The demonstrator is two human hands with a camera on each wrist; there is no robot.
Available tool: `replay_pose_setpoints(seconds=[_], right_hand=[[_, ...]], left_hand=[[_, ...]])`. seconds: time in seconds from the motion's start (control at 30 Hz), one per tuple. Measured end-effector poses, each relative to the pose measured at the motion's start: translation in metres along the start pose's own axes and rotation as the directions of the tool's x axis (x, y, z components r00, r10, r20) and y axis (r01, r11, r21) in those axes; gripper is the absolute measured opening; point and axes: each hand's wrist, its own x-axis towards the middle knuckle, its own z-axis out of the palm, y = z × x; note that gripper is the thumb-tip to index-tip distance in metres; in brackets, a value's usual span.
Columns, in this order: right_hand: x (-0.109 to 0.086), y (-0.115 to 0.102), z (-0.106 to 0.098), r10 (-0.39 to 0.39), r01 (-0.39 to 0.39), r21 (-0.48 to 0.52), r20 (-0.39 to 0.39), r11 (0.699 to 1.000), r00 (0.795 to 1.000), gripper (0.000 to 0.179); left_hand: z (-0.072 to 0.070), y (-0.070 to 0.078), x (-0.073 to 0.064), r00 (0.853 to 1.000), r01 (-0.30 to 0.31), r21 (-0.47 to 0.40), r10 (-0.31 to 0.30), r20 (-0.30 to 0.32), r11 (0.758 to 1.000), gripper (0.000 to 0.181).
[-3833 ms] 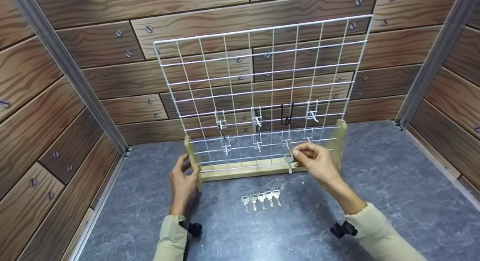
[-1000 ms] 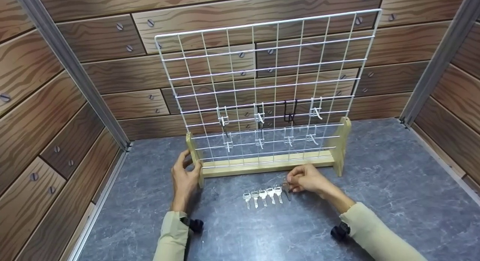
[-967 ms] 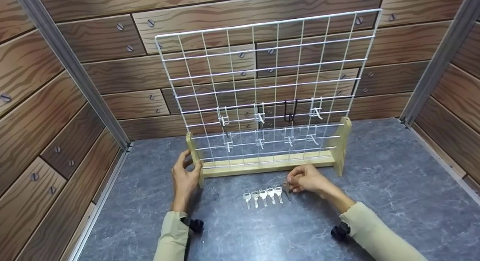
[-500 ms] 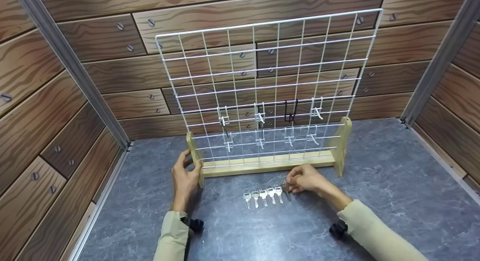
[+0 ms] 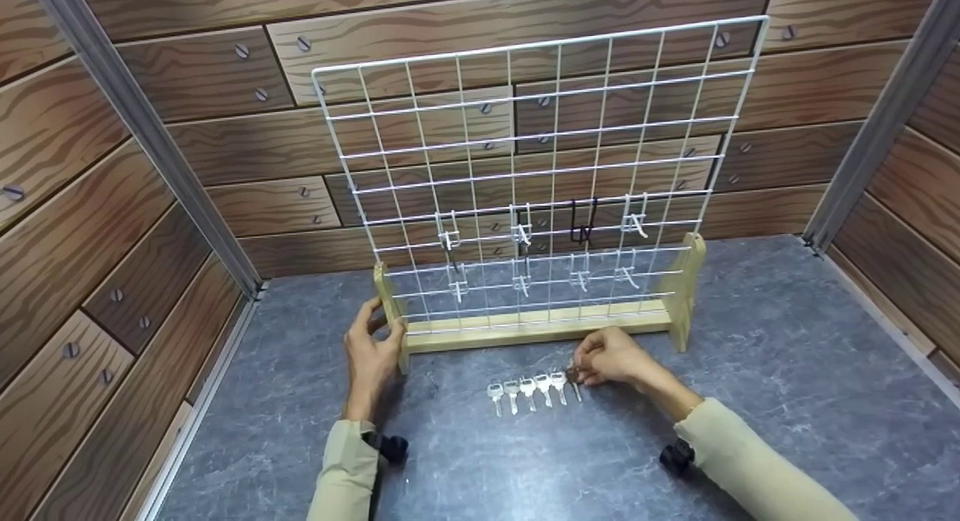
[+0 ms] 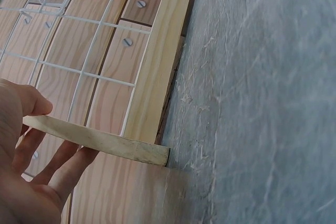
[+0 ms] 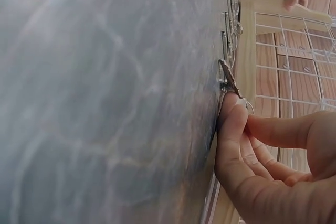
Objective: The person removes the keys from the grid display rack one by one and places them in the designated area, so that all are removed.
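My right hand (image 5: 611,357) pinches a key (image 5: 577,388) just above the tabletop, at the right end of a row. The row is several silver keys (image 5: 527,393) lying side by side on the table. In the right wrist view the pinched key (image 7: 229,76) tilts up from the surface, and a small ring (image 7: 249,107) shows by my fingertips. My left hand (image 5: 370,354) grips the left wooden end piece (image 6: 100,141) of the stand, thumb on one side and fingers on the other. White wire hooks (image 5: 581,279) hang on the grid panel (image 5: 540,142) that the stand holds.
One black hook (image 5: 582,225) hangs among the white ones. Dark strips hang below two upper hooks; their kind is unclear. A wooden base bar (image 5: 525,331) lies behind the keys. Wood-patterned walls (image 5: 247,157) enclose the grey marbled table (image 5: 465,468) on three sides.
Since the oldest frame my right hand has brought the key down from a lower hook to the end of the row. Over the last second its tilt shifts slightly. My left hand stays put.
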Motion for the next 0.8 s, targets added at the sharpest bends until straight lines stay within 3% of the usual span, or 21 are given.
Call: replay_pose_setpoints(seconds=[0.13, 0.33, 0.6, 0.8], right_hand=[[-0.0021, -0.0022, 0.001, -0.019, 0.018, -0.047, -0.024, 0.999, 1.0, 0.01], [-0.0027, -0.0014, 0.0022, -0.093, 0.076, -0.209, -0.07, 0.975, 0.993, 0.011], [-0.0013, -0.0022, 0.0018, -0.187, 0.141, -0.421, -0.07, 0.896, 0.98, 0.009], [0.0021, -0.0002, 0.0008, -0.261, 0.204, -0.494, -0.049, 0.845, 0.964, 0.01]], left_hand=[[-0.0002, 0.0008, 0.0003, 1.0, 0.002, -0.004, -0.002, -0.001, 1.0, 0.042], [-0.0001, 0.001, 0.0001, 1.0, 0.002, -0.014, -0.002, 0.0, 1.0, 0.041], [0.0004, 0.0016, -0.0014, 1.0, 0.022, 0.013, -0.022, 0.007, 1.0, 0.043], [-0.0002, 0.0014, -0.0009, 1.0, 0.025, -0.001, -0.025, 0.006, 1.0, 0.043]])
